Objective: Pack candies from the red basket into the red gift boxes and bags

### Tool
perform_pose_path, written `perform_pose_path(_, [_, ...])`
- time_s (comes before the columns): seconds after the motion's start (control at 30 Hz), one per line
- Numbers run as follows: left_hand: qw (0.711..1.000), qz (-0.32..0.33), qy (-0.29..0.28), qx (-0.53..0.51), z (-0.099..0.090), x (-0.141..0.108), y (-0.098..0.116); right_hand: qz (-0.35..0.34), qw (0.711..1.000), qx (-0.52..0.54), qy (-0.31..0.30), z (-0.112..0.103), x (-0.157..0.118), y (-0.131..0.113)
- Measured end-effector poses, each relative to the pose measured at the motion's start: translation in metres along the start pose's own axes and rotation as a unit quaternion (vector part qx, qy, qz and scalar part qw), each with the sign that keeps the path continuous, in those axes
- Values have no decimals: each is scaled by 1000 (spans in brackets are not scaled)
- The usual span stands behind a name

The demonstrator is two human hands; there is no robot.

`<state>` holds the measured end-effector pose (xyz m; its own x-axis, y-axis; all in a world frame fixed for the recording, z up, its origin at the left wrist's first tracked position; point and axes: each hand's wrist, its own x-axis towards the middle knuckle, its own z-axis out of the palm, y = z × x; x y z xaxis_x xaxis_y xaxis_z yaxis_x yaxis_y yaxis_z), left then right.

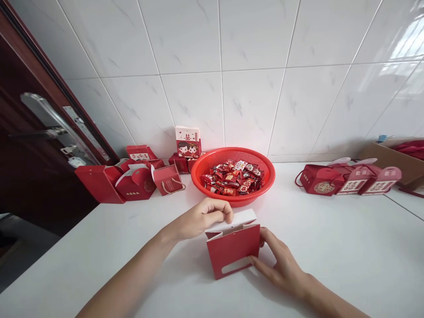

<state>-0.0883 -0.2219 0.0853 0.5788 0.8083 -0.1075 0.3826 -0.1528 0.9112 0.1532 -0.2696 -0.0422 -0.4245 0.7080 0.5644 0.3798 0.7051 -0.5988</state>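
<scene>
A red paper gift box (233, 251) stands upright on the white table in front of me, with its top open and a white-lined flap (244, 217) raised at the back. My left hand (210, 214) is at that flap, its fingers curled over the upper edge by the opening. Around the box's right side my right hand (276, 260) is closed, the thumb low on the front face near a pale oblong window. The inside of the box is mostly hidden. Just behind it sits a red plastic basket (233, 201) holding many wrapped candies (232, 176).
Several red gift boxes (135, 182) are grouped at the back left, beside a card-like box with cartoon figures (188, 143). More handled boxes (351, 179) stand at the right, near a cardboard carton (380, 154). A tiled wall (251, 106) bounds the table (159, 265); a dark door (29, 145) is left.
</scene>
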Motion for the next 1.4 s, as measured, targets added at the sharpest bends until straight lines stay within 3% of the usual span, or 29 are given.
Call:
perform_pose_path(0.27, [999,46,-12,-25,-6,-1,2,-63,998,29,8,-13,2,0])
perform_pose_path(0.4, [996,82,-22,-30,-17,-5,12,-21,996,-3,91,-35,21,12])
perform_pose_path(0.5, [992,121,-7,-45,-26,-1,16,24,990,-76,118,-57,68,26])
perform_pose_path(0.6, [985,144,51,-73,-35,13,14,185,962,-196,51,-70,135,42])
perform_pose_path(0.67, [979,152,98,-90,-42,27,9,280,927,-251,8,-70,176,53])
perform_pose_path(0.8, [967,132,188,-110,-57,59,-7,344,904,-255,-16,-53,221,75])
perform_pose_path(0.9, [961,91,226,-130,-67,81,-22,368,899,-234,-29,-44,224,87])
perform_pose_path(1.03, [960,41,243,-134,-73,110,-38,349,920,-178,-3,-45,216,96])
perform_pose_path(1.23, [961,37,275,13,-70,136,-57,266,960,30,80,-46,209,94])
perform_pose_path(1.4, [960,38,273,46,-73,141,-66,225,933,246,138,-46,199,85])
